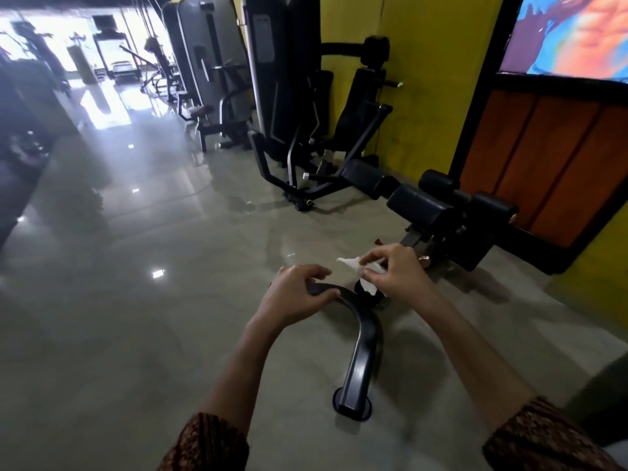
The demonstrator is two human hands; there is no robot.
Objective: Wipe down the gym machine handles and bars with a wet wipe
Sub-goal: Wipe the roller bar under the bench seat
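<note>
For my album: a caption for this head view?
Left hand grips a curved black bar; right hand pinches a white wipe just beyond it.

Glossy floor (142,253) (machines (217,83) on it)

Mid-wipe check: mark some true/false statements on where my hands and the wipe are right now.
1. The left hand grips the curved black bar. True.
2. The wet wipe lies on the floor. False: the right hand pinches it.
3. The wipe is down at the bar's floor base. False: it is up near the bar's top end, beside the left hand.
4. Black padded rollers sit beyond the hands. True.
</note>
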